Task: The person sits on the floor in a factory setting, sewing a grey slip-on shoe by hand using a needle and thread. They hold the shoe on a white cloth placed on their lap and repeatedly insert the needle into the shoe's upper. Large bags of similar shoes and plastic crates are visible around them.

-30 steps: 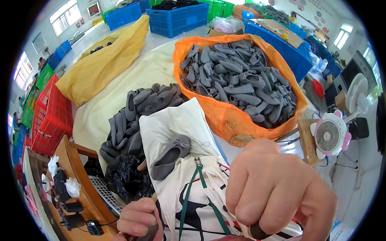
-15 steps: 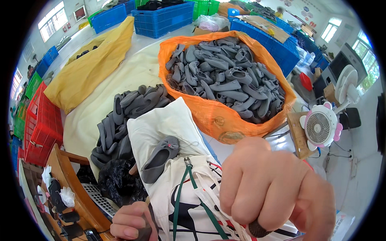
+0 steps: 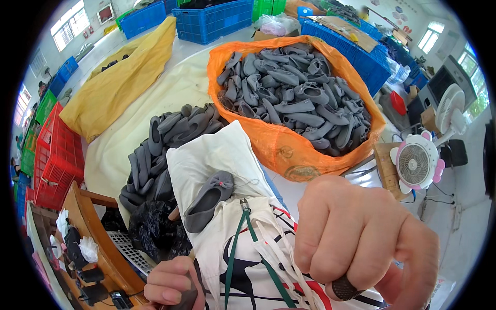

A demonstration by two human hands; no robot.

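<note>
1. A grey fabric slipper (image 3: 209, 200) lies on white cloth (image 3: 217, 155) over the person's lap, apart from both hands; it looks light, soft and floppy, best pinched at the heel or the open rim.
2. The left hand (image 3: 173, 283) is curled around a small dark piece, low in view.
3. The right hand (image 3: 364, 243) is clenched, a dark thimble (image 3: 345, 288) on one finger.
4. An orange bag (image 3: 289, 150) of slippers sits ahead; blue crates (image 3: 222, 20) behind, red crates (image 3: 54, 155) left.
</note>
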